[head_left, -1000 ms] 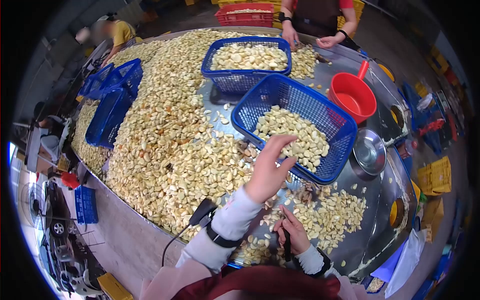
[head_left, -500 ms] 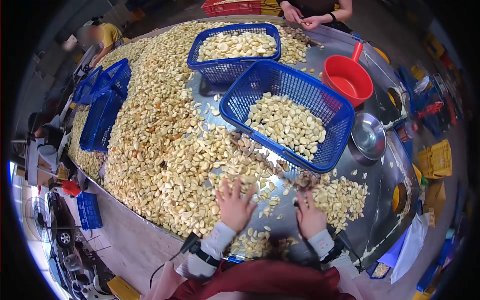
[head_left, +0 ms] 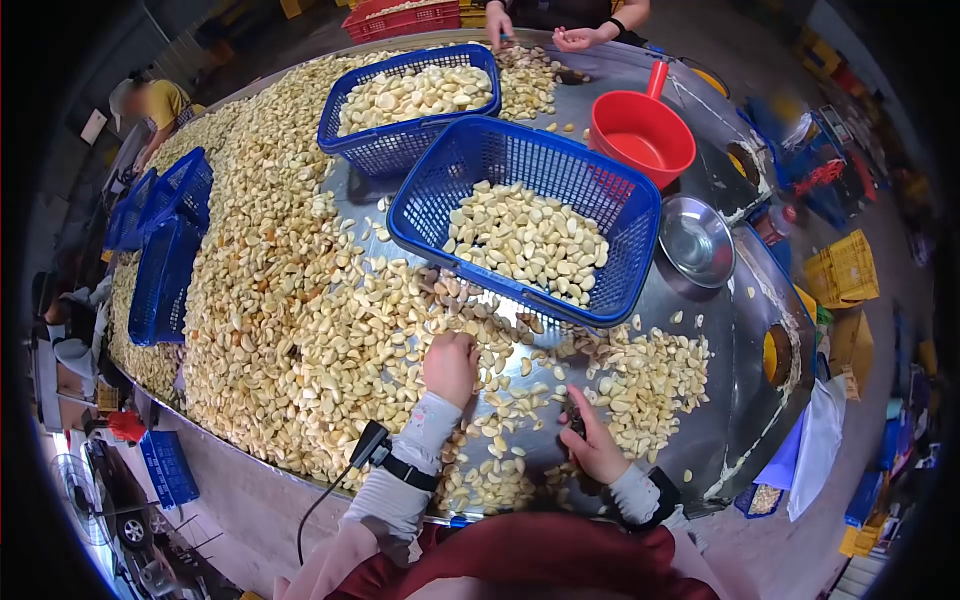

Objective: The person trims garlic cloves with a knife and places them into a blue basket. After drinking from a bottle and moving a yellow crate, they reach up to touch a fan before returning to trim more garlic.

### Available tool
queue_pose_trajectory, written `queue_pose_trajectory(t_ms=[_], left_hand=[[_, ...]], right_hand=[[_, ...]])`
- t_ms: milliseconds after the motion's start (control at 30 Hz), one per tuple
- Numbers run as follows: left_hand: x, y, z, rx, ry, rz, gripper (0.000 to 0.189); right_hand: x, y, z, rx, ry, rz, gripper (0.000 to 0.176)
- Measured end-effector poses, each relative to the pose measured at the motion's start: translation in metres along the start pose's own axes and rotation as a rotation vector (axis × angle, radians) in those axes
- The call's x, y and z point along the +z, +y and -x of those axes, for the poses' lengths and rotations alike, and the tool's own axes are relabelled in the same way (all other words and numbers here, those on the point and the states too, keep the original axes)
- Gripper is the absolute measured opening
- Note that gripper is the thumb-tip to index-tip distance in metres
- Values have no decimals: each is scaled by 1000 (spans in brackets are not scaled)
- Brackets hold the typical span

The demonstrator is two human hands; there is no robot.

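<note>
Pale cream, clove-shaped pieces [head_left: 270, 290] cover much of the metal table in a wide heap. My left hand [head_left: 452, 368] is closed at the near edge of this heap, fingers curled down over the pieces; what they hold is hidden. My right hand [head_left: 597, 440] is held sideways over the metal, a small dark object [head_left: 575, 418] between its thumb and fingers. Just beyond it lies a smaller group of pieces [head_left: 650, 385]. A blue mesh basket [head_left: 425, 240], partly filled with pale pieces, stands past both hands.
A second filled blue basket [head_left: 350, 148] stands behind the first. To the right are a red dipper [head_left: 645, 140] and a metal bowl [head_left: 697, 245]. Blue baskets [head_left: 165, 280] rest on the heap at left. A person's hands [head_left: 580, 38] work at the far edge; another person [head_left: 170, 105] bends at far left.
My left hand, spread flat before, has curled closed and moved forward. My right hand has drawn back a little and turned on its side. The whole view has shifted.
</note>
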State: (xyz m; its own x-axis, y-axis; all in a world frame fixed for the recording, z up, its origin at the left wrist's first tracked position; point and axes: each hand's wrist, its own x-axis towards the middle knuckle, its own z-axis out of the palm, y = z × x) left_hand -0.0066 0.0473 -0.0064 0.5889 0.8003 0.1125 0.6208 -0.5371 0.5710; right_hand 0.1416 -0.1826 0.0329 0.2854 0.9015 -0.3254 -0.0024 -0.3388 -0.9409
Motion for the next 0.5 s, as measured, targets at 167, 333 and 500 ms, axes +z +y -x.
queue_pose_trajectory(t_ms=[167,333,500], left_hand=[[-29,38,30,-707,-538,1478,19],[-31,50,57,-667,-643,1680,40],[-37,49,62,-543,-722,1470,58]], right_hand=[[9,-9,-4,232,-108,-330,60],[22,-23,-16,-259,-108,34,54],[6,-45,-7,-261,-302,265,55]])
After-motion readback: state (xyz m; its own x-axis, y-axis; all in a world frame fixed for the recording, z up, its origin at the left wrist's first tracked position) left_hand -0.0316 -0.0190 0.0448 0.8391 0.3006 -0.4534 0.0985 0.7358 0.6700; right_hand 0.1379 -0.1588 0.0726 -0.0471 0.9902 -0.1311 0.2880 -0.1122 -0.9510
